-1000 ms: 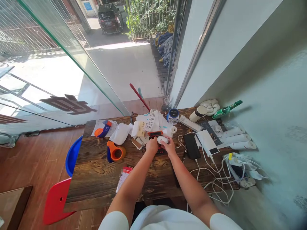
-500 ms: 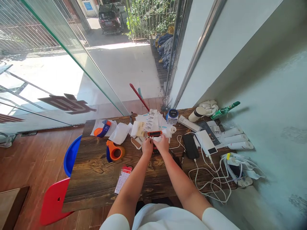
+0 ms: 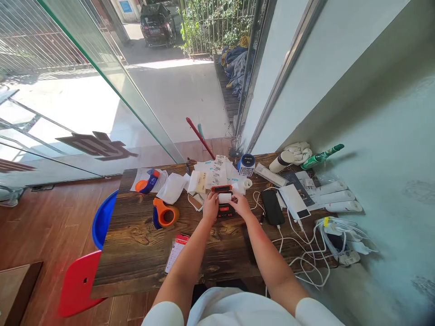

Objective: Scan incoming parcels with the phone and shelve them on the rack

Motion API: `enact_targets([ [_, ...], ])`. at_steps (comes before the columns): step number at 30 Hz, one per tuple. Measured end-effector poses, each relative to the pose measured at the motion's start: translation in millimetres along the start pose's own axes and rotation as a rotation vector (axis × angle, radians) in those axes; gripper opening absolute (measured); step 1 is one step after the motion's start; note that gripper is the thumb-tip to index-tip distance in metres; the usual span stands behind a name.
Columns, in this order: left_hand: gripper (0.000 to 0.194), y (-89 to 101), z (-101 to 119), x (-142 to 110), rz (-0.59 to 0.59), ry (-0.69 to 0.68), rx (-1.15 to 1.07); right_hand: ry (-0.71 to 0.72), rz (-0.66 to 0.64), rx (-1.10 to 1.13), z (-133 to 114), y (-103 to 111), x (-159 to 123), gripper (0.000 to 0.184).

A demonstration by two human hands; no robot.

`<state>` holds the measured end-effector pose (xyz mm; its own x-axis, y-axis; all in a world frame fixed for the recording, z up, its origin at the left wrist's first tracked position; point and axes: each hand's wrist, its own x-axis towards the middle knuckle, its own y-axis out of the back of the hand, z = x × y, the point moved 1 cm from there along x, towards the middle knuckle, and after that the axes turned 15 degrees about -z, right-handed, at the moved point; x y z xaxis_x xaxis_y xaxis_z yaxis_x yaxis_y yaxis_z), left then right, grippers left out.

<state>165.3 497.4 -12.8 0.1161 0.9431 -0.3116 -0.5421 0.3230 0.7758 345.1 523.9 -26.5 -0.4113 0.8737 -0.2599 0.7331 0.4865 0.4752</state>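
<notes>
A white paper roll (image 3: 224,197) lies across a small black and orange label printer (image 3: 224,203) in the middle of the wooden table (image 3: 142,244). My left hand (image 3: 210,206) pinches the roll's left end. My right hand (image 3: 240,203) grips its right end, fingers curled. Printed white labels (image 3: 217,168) lie just behind the printer.
An orange tape dispenser (image 3: 163,213) sits left of my hands, a black phone (image 3: 272,206) and white cables (image 3: 306,253) to the right. A card (image 3: 176,251) lies near the front edge. Blue (image 3: 102,222) and red (image 3: 78,283) chairs stand at the left. A wall runs along the right.
The roll was held up between my hands a second ago; it now rests in the printer's open bay, with both hands at its ends.
</notes>
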Motion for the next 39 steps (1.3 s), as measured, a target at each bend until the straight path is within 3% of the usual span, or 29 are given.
enact_targets([
  [7,0.043,5.5,-9,16,-0.151,-0.114,0.094,0.177,-0.108,0.021,5,6,-18,0.019],
  [12,0.043,10.7,-8,17,-0.204,-0.139,0.143,0.226,-0.075,0.024,6,1,-28,0.019],
  [18,0.054,6.6,-4,23,-0.215,-0.095,0.174,0.226,-0.031,0.021,10,-5,-31,0.021],
  [29,0.049,10.7,-3,22,-0.231,-0.206,0.172,0.212,-0.018,0.027,20,-9,-28,0.021],
  [39,0.046,0.1,-3,26,-0.184,-0.166,0.164,0.228,-0.011,0.027,29,-13,-23,0.02],
])
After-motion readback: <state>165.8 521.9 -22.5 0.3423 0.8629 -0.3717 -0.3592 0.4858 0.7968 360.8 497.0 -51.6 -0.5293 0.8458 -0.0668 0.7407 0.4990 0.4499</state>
